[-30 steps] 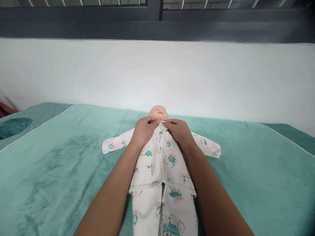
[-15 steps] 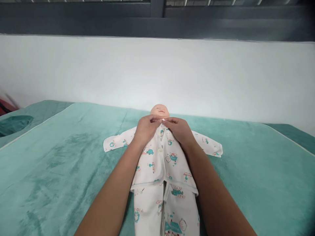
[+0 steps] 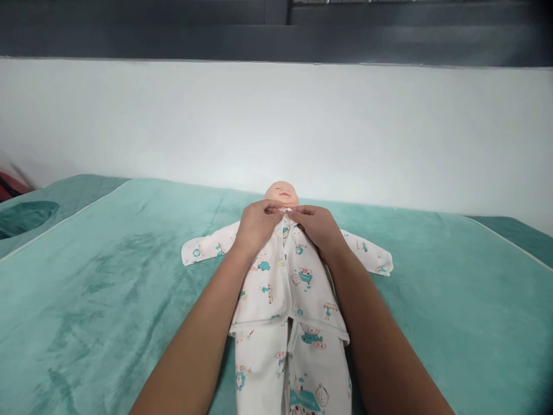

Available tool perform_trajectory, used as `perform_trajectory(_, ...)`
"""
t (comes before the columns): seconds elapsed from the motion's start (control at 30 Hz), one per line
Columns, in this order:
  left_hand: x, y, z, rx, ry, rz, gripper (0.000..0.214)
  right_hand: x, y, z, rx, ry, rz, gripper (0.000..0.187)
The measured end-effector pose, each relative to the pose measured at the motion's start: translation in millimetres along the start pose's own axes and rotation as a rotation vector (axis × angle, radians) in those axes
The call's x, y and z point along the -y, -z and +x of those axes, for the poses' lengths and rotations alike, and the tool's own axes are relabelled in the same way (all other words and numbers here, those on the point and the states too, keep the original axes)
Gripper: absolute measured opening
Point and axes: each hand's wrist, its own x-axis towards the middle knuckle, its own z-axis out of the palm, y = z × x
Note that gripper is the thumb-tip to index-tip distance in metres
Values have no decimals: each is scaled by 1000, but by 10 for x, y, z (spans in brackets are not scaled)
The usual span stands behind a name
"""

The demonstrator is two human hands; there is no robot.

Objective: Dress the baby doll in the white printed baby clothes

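A baby doll [image 3: 281, 193] lies on its back in a white printed baby jacket [image 3: 270, 288] and matching trousers [image 3: 261, 374]. At the jacket's neck, just under the doll's chin, my left hand [image 3: 259, 222] pinches one front edge of the collar. Opposite it, my right hand [image 3: 317, 225] pinches the other edge, its fingertips close to the left ones. A pale button [image 3: 282, 263] shows lower on the jacket front, and another sits nearer the neck. The jacket's sleeves spread out to both sides. Whatever lies right between my fingertips is hidden.
A green plush blanket [image 3: 108, 276] covers the bed beneath the doll. Behind it rises a white wall [image 3: 276, 127] with a dark frame [image 3: 142, 34] above. A darker green round shape [image 3: 28, 218] lies at the far left, near a red item [image 3: 11, 187].
My fingertips have moved slightly apart at the collar, the right hand shifting a little to the right. Both hands keep their pinch, and the camera view has tilted down slightly.
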Motion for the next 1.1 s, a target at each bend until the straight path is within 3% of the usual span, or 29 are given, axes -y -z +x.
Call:
perform_trajectory(0.6, 38, 6, 13, 11, 25, -158, 20, 150, -52, -58, 10, 59, -249, 40)
perform_trajectory(0.83, -25, 16, 0, 17, 23, -47, 23, 161, -81, -78, 22, 94, -300, 30)
perform_trajectory(1.1, -53, -13, 15, -13, 161, 6, 27, 244, -130, -129, 69, 148, -399, 17)
